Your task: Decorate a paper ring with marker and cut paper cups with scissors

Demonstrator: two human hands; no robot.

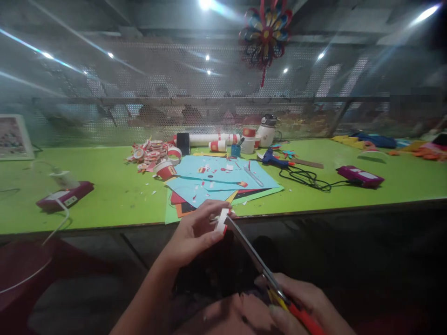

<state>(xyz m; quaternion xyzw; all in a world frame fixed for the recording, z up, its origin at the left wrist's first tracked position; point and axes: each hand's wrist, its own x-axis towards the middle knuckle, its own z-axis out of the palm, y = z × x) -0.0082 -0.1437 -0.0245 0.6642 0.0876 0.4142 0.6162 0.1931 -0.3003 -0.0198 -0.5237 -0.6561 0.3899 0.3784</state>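
Note:
Between the thumb and fingers of my left hand (199,230) is a small white paper piece (222,219) with red edges, held just off the table's front edge. My right hand (300,298) grips a pair of scissors (256,256) with red and yellow handles. The long metal blades point up and to the left, and their tips touch or nearly touch the paper piece. Behind my left hand, light blue sheets (223,179) lie on the green table (115,204), with small paper scraps scattered over them.
Cut paper pieces (153,152) are heaped at the back left, beside a paper cup (165,170). A blue glue gun (274,159) and its black cable lie right of the sheets. Purple power strips (361,177) sit on both sides. Behind stands a white jug (267,132).

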